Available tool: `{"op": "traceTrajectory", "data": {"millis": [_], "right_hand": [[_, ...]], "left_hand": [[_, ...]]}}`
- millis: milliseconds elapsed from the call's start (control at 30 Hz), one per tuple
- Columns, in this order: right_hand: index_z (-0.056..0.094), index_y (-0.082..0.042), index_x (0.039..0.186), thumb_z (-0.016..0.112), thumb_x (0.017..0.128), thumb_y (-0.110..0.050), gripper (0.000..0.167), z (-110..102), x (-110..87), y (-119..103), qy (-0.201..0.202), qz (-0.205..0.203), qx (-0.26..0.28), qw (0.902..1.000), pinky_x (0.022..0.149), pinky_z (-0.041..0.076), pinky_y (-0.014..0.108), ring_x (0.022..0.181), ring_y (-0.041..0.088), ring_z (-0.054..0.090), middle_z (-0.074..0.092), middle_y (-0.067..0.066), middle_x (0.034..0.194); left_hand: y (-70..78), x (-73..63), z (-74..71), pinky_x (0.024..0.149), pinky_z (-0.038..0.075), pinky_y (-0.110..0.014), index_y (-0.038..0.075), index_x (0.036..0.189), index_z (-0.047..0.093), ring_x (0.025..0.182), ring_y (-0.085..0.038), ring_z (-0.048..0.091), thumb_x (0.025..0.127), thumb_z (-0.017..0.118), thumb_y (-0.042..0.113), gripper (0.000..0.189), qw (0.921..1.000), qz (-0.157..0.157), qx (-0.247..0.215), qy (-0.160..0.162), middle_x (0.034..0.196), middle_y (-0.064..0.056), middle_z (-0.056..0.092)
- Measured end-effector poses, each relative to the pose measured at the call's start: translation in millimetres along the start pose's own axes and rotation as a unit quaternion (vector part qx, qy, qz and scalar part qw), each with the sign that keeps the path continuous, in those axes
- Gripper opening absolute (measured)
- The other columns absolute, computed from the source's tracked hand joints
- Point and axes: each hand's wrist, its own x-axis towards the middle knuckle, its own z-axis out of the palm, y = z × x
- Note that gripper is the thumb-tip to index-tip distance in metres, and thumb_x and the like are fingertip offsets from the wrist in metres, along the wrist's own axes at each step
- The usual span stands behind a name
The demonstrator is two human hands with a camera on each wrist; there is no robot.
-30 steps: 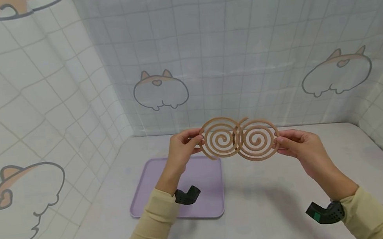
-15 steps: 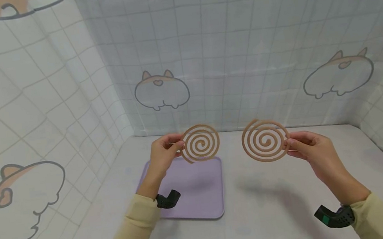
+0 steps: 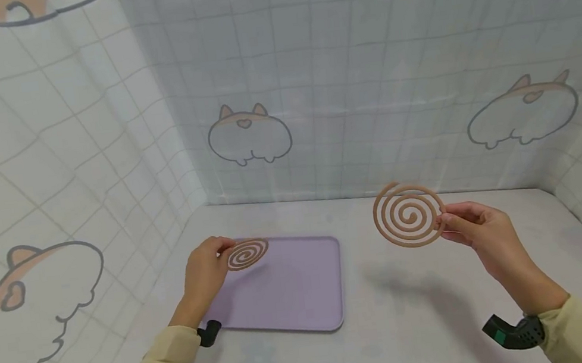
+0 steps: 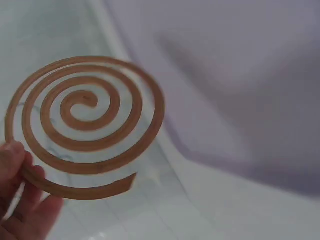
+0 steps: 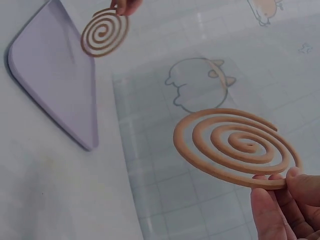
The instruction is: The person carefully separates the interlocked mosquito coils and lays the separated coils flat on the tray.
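Two brown spiral mosquito coils are in view, one in each hand. My left hand (image 3: 205, 278) pinches the outer edge of the left mosquito coil (image 4: 91, 101), which is tilted nearly flat over the far left part of the lilac tray (image 3: 297, 282). Off to the right of the tray, my right hand (image 3: 485, 231) holds the right mosquito coil (image 5: 215, 169) by its right edge, between thumb and fingers. That coil is raised above the table and faces me in the head view. Both coils look whole, apart from the edges hidden by the fingertips.
The tray has a low raised rim and lies on the left half of a white table (image 3: 393, 325). A tile-patterned sheet (image 3: 355, 78) with cartoon dogs stands behind the table and along both sides. Dark cameras are strapped to both wrists.
From overlapping in the head view, the two coils have come apart. My left hand has moved left and lower with its coil, tipping it flatter over the tray. The right has shifted slightly right.
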Motion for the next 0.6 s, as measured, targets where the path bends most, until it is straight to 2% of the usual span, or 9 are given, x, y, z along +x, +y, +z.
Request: {"op": "traceTrajectory", "data": {"millis": [67,133,300,400,600], "right_hand": [[0.065,-0.005,0.096,0.064,0.085,-0.004,0.011,1,0.4,1,0.002,0.005,0.001,1.0000,0.070,0.053,0.026,0.078,0.012,0.067,0.068,0.002,0.086],[0.064,-0.004,0.097,0.065,0.085,-0.005,0.012,1,0.8,2,0.006,0.009,-0.001,0.9999,0.070,0.053,0.025,0.078,0.012,0.067,0.068,0.002,0.086],[0.063,-0.001,0.097,0.064,0.085,-0.003,0.012,0,1.4,5,0.012,0.006,0.015,0.9998,0.069,0.053,0.026,0.078,0.013,0.067,0.068,0.003,0.085],[0.063,-0.001,0.097,0.063,0.085,-0.001,0.012,0,1.6,6,0.014,-0.001,0.030,0.9994,0.069,0.053,0.026,0.077,0.013,0.067,0.067,0.003,0.085],[0.064,-0.001,0.096,0.063,0.085,-0.001,0.011,6,2.8,8,0.013,-0.011,0.037,0.9991,0.069,0.053,0.026,0.077,0.013,0.067,0.067,0.004,0.086]], "left_hand": [[-7.0,-6.6,1.4,0.061,0.050,-0.037,0.007,0.089,0.069,0.075,-0.023,0.061,0.079,0.070,0.002,0.011,0.9983,0.022,0.053,-0.004,0.083,-0.006,0.064],[-12.6,-13.6,4.2,0.061,0.051,-0.039,0.008,0.088,0.069,0.077,-0.025,0.062,0.077,0.072,0.001,0.013,0.9952,0.046,0.086,-0.011,0.083,-0.005,0.063],[-18.2,-28.9,14.3,0.059,0.052,-0.037,0.010,0.085,0.070,0.075,-0.023,0.061,0.074,0.076,0.003,0.014,0.9910,0.076,0.103,-0.038,0.080,-0.002,0.062],[-19.6,-35.8,19.9,0.061,0.052,-0.039,0.010,0.083,0.070,0.077,-0.025,0.062,0.073,0.077,0.006,0.013,0.9888,0.072,0.114,-0.064,0.082,-0.003,0.064],[-21.8,-42.9,27.3,0.063,0.050,-0.041,0.013,0.074,0.065,0.075,-0.026,0.062,0.073,0.076,0.009,0.012,0.9788,0.034,0.144,-0.141,0.078,-0.002,0.063]]}}
